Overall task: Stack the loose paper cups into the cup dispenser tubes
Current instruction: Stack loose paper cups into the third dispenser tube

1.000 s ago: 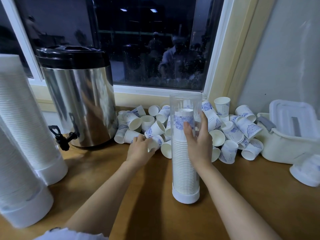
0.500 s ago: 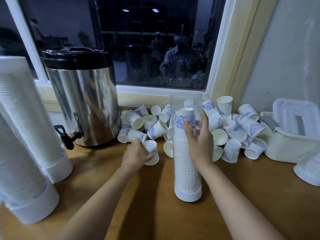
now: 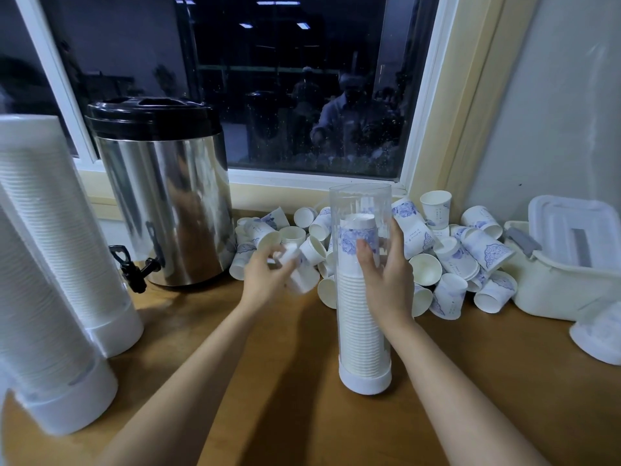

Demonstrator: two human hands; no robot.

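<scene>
A tube (image 3: 359,203) stands mid-frame on the desk (image 3: 302,398), with a stack (image 3: 353,331) in it. Cups (image 3: 470,250) lie heaped behind it, below the window (image 3: 302,95). An urn (image 3: 168,203) stands centre left. A second tube (image 3: 60,230) and a third tube (image 3: 40,348) stand at the left edge, and a bin (image 3: 554,290) at the right edge.

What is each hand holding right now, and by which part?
The left hand holds a loose paper cup by its side wall; the cup is motion-blurred. The right hand holds the clear dispenser tube around its middle.
</scene>
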